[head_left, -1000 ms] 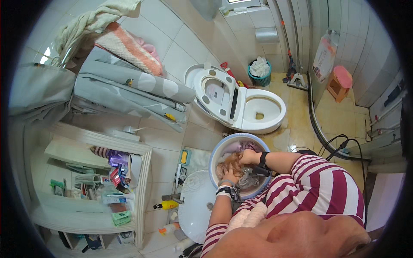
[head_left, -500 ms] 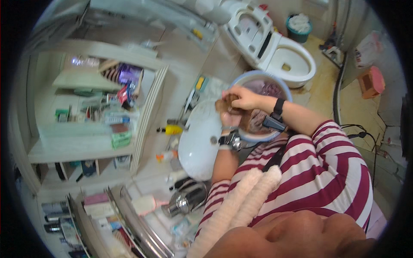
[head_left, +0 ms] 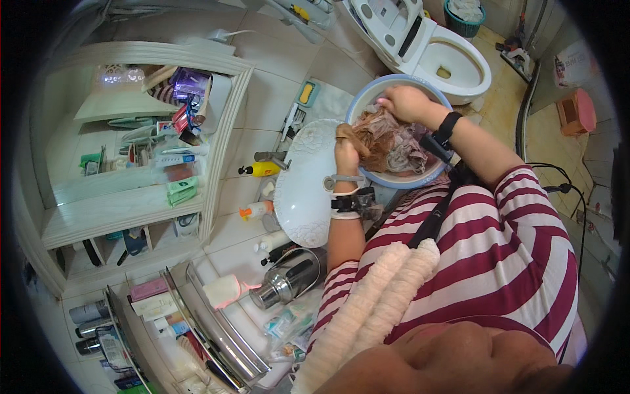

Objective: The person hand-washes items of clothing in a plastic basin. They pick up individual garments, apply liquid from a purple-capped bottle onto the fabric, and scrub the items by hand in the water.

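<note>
Brown cloth [head_left: 373,150] gripped in the closed left hand [head_left: 346,156], trailing into the blue-rimmed basin [head_left: 394,79], right hand [head_left: 407,104] at the heap, its grip impossible to tell, farther off a translucent bag [head_left: 576,65], its print too small to read.

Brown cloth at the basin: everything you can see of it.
The brown cloth is tan-brown, wrinkled and bunched; it looks thin and slightly sheer. One part is gathered in the left hand by the left rim of the round, blue-rimmed basin; the rest lies inside, against paler fabric. The right hand is at the pile's far edge; whether it touches the brown cloth is unclear.
</note>
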A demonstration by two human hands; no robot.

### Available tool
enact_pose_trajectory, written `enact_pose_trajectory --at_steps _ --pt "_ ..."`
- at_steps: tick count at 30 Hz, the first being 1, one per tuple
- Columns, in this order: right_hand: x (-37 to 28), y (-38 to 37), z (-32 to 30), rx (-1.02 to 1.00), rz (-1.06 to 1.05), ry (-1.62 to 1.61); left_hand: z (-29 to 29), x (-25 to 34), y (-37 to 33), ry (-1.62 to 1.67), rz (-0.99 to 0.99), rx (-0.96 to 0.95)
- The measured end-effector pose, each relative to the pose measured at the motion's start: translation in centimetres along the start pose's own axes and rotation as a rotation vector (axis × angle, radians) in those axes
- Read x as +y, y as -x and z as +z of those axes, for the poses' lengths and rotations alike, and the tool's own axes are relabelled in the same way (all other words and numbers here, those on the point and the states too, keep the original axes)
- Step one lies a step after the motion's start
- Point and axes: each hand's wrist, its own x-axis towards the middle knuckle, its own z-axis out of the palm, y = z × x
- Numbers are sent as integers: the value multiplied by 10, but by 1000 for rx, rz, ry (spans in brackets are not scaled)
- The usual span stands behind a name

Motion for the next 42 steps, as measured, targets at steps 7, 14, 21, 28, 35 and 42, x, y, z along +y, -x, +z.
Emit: enact_pose_trajectory --at_steps 7,14,21,28,35,42 --pt "32 23 -16 -20 49 306 -2 -22 -12 -457 -102 -41" --pt "56 39 46 -481 -55 187 59 -22 -3 -1497 -113 -545" --pt "61 31 82 -832 212 297 69 -26 -18 -1660 -288 -611" --pt "66 23 95 -762 132 196 69 -51 -26 -1819 -307 -624" --pt "26 9 11 -197 76 253 40 -50 -21 -1576 -70 -609" --pt "35 -7 -50 278 135 -105 -14 -23 1 120 -279 -95"
